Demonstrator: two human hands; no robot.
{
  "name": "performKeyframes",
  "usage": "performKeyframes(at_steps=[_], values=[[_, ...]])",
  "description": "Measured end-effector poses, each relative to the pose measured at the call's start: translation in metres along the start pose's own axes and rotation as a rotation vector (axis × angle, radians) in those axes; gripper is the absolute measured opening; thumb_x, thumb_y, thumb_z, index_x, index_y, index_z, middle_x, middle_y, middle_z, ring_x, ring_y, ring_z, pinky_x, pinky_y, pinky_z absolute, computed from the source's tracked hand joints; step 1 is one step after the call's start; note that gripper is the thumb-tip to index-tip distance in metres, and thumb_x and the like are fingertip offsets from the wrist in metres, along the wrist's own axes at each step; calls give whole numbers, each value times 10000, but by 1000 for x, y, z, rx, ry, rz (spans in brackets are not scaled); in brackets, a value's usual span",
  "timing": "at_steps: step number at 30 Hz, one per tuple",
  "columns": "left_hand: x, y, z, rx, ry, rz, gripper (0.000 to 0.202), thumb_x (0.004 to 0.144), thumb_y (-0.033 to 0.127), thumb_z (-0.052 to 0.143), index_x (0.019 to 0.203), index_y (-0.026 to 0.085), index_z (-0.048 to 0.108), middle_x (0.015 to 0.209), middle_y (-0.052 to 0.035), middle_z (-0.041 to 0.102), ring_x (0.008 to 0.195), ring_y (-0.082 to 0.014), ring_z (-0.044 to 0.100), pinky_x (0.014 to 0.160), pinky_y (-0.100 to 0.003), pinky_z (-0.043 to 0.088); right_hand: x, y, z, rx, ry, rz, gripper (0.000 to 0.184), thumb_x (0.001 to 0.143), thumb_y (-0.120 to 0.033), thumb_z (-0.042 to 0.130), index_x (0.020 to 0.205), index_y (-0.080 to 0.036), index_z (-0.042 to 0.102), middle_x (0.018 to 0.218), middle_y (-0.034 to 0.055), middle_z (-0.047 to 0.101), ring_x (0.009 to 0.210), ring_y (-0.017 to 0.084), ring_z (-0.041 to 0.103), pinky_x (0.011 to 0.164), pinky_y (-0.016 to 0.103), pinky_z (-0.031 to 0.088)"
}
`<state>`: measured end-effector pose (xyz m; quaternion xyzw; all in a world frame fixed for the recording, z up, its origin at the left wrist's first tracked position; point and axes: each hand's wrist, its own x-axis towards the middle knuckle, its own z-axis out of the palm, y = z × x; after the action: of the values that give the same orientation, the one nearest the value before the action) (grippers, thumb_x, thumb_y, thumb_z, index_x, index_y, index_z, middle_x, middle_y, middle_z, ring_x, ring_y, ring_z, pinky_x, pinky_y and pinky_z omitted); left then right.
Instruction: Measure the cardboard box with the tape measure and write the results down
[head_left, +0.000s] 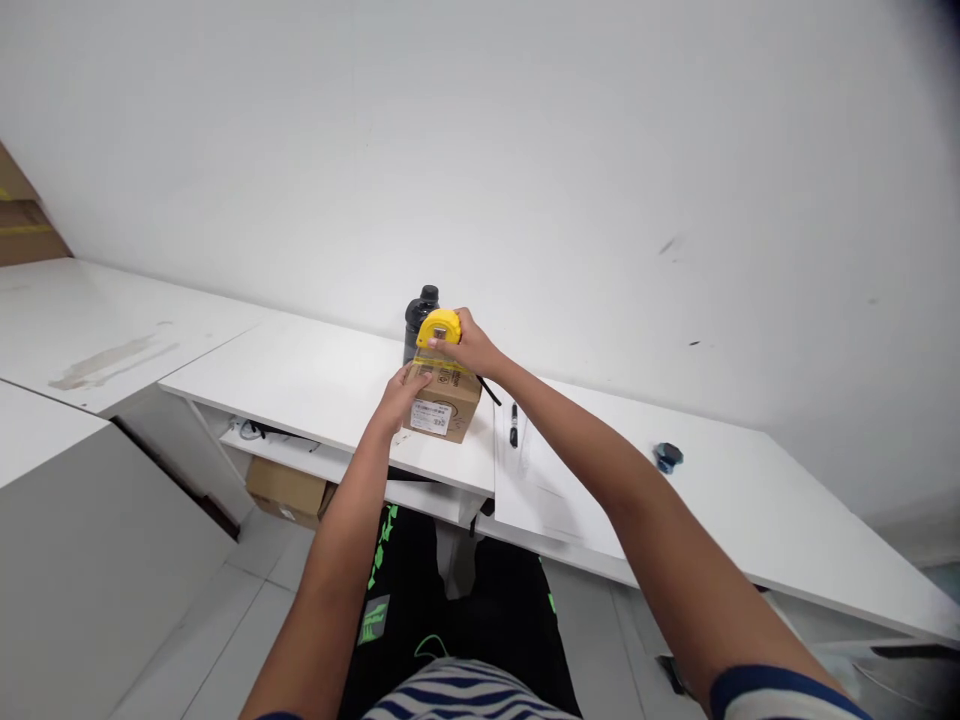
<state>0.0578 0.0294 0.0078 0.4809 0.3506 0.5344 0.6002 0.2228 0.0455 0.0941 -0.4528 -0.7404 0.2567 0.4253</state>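
Note:
A small brown cardboard box (466, 408) stands on the white desk, with a white label on its near side and yellow tape over the top. My left hand (405, 396) is pressed round its left side, fingers reaching onto the top. Just above the box, my right hand (474, 345) grips a yellow tape measure (439, 326). Whether any blade is pulled out, I cannot tell. Right behind the box and the tape measure is a dark bottle (414, 318), partly hidden.
A black marker (514, 425) lies right of the box, and a small dark blue object (667, 457) sits farther right on the desk (720, 510). Below the desktop, a shelf holds cables (251, 430) above another cardboard box (285, 490). A white wall rises behind; larger boxes (30, 230) stand far left.

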Motion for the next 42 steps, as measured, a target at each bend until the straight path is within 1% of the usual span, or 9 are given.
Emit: performKeyframes(at_steps=[5, 9, 12, 16, 21, 30, 35, 39, 42], values=[[6, -3, -4, 19, -63, -23, 476, 702, 404, 779, 1087, 156, 648, 940, -91, 728, 817, -219, 681, 738, -329, 529, 6, 6, 18, -191, -169, -41, 484, 793, -461, 636, 1125, -233, 368, 985, 37, 617, 889, 236, 601, 783, 402, 476], [11, -7, 6, -43, 41, -42, 684, 719, 370, 772, 1327, 216, 499, 943, -68, 721, 746, -211, 687, 713, -353, 540, 12, 9, 21, -322, -206, -10, 428, 798, -401, 623, 1099, -233, 369, 954, 46, 617, 860, 253, 602, 765, 414, 474], [11, -8, 12, -100, 31, 32, 766, 738, 352, 757, 1423, 295, 418, 1023, -48, 718, 774, -204, 697, 741, -359, 551, 16, 10, 17, -345, -198, 12, 421, 796, -376, 627, 1098, -228, 373, 966, 61, 620, 868, 260, 604, 773, 423, 478], [12, -9, 13, -85, 67, 2, 701, 738, 334, 755, 1392, 269, 509, 1092, -66, 715, 841, -212, 698, 795, -365, 557, 15, 13, 3, -304, -208, 32, 470, 758, -389, 683, 1083, -238, 379, 972, 63, 626, 871, 261, 607, 768, 413, 480], [15, -8, 15, -67, 148, -23, 712, 729, 298, 766, 1398, 261, 527, 1198, -81, 688, 891, -205, 687, 865, -377, 544, 3, 16, -24, -283, -262, 129, 501, 728, -386, 728, 1055, -239, 378, 940, 59, 636, 841, 258, 611, 698, 378, 483], [22, -17, 13, -49, 156, 21, 668, 733, 312, 763, 1362, 209, 562, 1230, -97, 684, 1006, -224, 677, 917, -361, 529, -74, 38, -88, -258, -143, 243, 497, 765, -495, 696, 1070, -250, 390, 973, 58, 633, 829, 252, 604, 630, 369, 481], [19, -11, 18, -3, 183, 19, 665, 736, 311, 756, 1357, 191, 550, 1234, -105, 679, 1048, -240, 667, 943, -374, 524, -91, 45, -93, -223, -71, 243, 502, 762, -506, 687, 1089, -251, 403, 994, 49, 630, 856, 239, 594, 658, 353, 475], [7, -10, 22, 74, 208, 41, 626, 767, 332, 735, 1340, 196, 522, 1308, -109, 628, 1144, -244, 630, 999, -381, 498, -89, 44, -91, -230, -20, 239, 490, 752, -516, 693, 1088, -253, 452, 1011, 35, 638, 877, 225, 591, 685, 339, 467], [-7, -15, 31, 157, 286, 65, 586, 809, 390, 704, 1310, 203, 467, 1368, -131, 564, 1203, -244, 595, 1025, -385, 481, -84, 40, -88, -200, -11, 203, 503, 736, -509, 714, 1101, -247, 489, 1049, 37, 651, 908, 226, 603, 719, 342, 477]])
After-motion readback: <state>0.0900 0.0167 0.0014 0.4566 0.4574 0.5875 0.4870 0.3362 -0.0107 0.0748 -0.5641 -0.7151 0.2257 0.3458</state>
